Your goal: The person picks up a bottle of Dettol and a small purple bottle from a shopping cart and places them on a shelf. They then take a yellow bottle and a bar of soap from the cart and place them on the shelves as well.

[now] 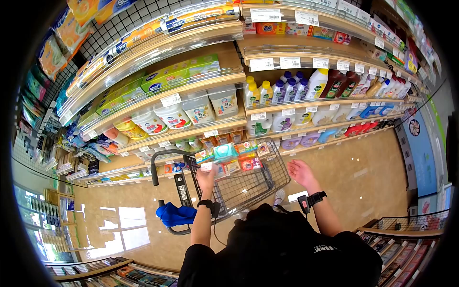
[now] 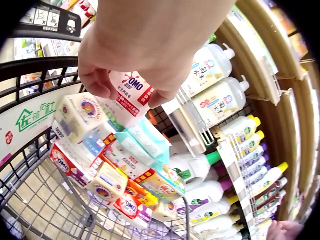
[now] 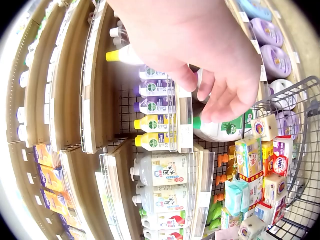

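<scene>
My left hand (image 1: 205, 181) pinches a white and red OMO laundry soap pack (image 2: 131, 92) between thumb and fingers, over the handle end of a wire shopping cart (image 1: 282, 162). Below it, several boxed and wrapped soaps lie heaped in the cart: a teal pack (image 2: 145, 142), a cream soap box (image 2: 80, 116) and a red-purple OMO pack (image 2: 131, 210) among them. On the cart's other side, my right hand (image 1: 302, 173) hovers with loosely bent fingers and holds nothing. In the right wrist view it overlaps a white bottle with a green cap (image 3: 220, 130).
Shelves run along the far side, with yellow and purple-capped bottles (image 1: 266, 93), pump jugs (image 1: 198, 109) and green boxes (image 1: 167, 79). A blue cloth item (image 1: 176, 214) hangs by the cart handle (image 1: 154, 170). Another rack (image 1: 401, 253) stands behind me at the right.
</scene>
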Demonstrator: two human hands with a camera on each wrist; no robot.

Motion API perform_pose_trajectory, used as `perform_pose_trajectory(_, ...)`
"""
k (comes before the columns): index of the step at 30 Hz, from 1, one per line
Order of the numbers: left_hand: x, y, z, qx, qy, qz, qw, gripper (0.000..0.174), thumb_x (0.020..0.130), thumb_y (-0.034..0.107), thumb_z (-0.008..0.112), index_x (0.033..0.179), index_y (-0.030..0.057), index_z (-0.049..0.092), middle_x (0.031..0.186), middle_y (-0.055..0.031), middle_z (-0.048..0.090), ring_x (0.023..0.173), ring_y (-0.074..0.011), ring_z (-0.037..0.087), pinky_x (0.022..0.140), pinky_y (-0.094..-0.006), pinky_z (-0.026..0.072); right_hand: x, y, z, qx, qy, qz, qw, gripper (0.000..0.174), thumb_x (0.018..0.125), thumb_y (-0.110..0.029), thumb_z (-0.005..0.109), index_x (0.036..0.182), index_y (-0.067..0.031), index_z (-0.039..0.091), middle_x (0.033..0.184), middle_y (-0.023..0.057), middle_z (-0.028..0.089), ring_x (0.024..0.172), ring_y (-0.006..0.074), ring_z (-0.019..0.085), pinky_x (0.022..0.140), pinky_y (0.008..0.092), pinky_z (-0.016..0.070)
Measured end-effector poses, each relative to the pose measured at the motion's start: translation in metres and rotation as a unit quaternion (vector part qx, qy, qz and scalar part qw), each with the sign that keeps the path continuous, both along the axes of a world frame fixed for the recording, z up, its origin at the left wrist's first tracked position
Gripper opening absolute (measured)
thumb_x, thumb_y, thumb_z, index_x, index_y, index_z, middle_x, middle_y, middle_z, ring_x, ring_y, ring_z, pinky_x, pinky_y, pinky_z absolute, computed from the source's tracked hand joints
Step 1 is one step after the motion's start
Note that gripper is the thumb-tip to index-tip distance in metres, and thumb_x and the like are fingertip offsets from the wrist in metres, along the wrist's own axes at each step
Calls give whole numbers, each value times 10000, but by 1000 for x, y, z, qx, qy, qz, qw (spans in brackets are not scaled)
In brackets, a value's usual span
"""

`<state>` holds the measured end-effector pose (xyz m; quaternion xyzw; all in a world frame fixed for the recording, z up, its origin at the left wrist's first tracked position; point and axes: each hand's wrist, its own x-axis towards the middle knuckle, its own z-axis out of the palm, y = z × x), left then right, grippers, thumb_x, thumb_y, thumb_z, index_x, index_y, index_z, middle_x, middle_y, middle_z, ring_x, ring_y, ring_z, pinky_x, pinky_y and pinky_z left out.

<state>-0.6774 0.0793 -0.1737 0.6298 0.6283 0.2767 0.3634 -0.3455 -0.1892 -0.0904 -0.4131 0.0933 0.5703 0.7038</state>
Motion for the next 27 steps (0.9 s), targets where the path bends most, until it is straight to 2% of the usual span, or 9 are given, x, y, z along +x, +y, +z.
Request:
perform_pose_trajectory(5,29,-13,50,45,-168,-102,979,454,692,214,718,1022,-50,552,852,-112,630,771,-200,606,701,-320,482,-13,24,1,16,-16,55,998,194,899,-212,538,1024,-65,564,1064,110,639,881,200,605,790,349,503)
perform_pose_trajectory(8,45,-30,110,-84,-160,-143,973,459,705,220,714,1033,-54,547,845,-110,627,787,-180,608,712,-306,480,-22,41,13,28,-27,89,995,206,897,-210,546,1043,-68,568,1066,90,632,917,187,592,808,351,497)
perform_pose_trajectory(11,61,-32,103,-63,-173,-191,964,472,727,214,704,1061,-67,526,838,-116,623,795,-162,613,706,-280,481,-34,56,36,43,-62,106,991,215,889,-205,565,1064,-81,571,1078,61,612,972,171,566,834,356,488)
perform_pose_trajectory(12,68,-42,139,-108,-223,-217,944,503,749,213,697,1092,-96,498,852,-112,608,799,-157,610,705,-266,484,-38,59,47,49,-79,108,990,219,885,-203,573,1071,-87,572,1084,51,602,992,166,556,844,357,484)
perform_pose_trajectory(14,81,-55,168,-119,-223,-229,940,530,754,216,700,1107,-114,482,865,-107,597,795,-157,605,705,-269,485,-42,64,73,67,-123,135,981,258,878,-195,586,1115,-96,560,1120,41,574,1010,158,542,863,359,475)
perform_pose_trajectory(17,100,-62,183,-115,-215,-258,935,577,758,232,712,1140,-123,464,873,-101,579,790,-157,598,703,-273,487,-46,66,115,88,-186,184,961,350,869,-186,601,1197,-99,515,1191,43,533,1044,156,532,889,356,463)
perform_pose_trajectory(21,127,-76,201,-86,-223,-285,928,593,760,241,713,1148,-127,455,875,-103,571,780,-159,605,672,-268,492,-37,66,129,123,-278,223,926,466,866,-163,609,1291,-91,431,1258,57,494,1101,165,523,910,340,456)
perform_pose_trajectory(23,142,-85,210,-94,-255,-283,920,592,758,247,714,1140,-126,459,876,-107,570,775,-161,609,660,-268,492,-30,64,133,155,-275,225,922,507,854,-117,626,1307,-59,406,1253,82,502,1118,173,524,920,318,450)
perform_pose_trajectory(27,168,-98,226,-74,-221,-272,934,547,740,260,720,1078,-104,490,866,-105,572,775,-162,603,661,-269,483,-10,60,136,192,-331,205,901,563,830,-110,658,1318,-28,391,1217,90,523,1094,163,531,900,308,455)
